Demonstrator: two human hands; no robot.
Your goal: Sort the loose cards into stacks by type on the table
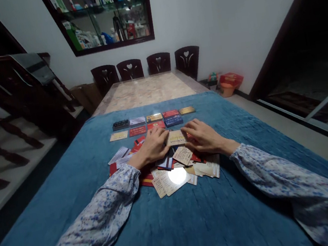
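Note:
Between my two hands is a cream card (pixel 176 138), possibly the top one of a small stack, held by its short ends. The fingers of my left hand (pixel 153 145) close on its left end, and those of my right hand (pixel 202 135) close on its right end. Below and around them spreads a loose pile of cards, with cream ones (pixel 170 183), a white one with a dark stripe (pixel 166 162) and red ones (pixel 147 179). Beyond my hands lie neat rows of card stacks, among them black (pixel 120 125), gold (pixel 187 110), red (pixel 137 131) and blue (pixel 173 120).
A blue cloth (pixel 83 184) covers the near part of the table, and the marble-like top (pixel 149 89) shows beyond it. Several dark chairs (pixel 188 59) stand at the far end. A wooden stair railing (pixel 3 143) is at the left.

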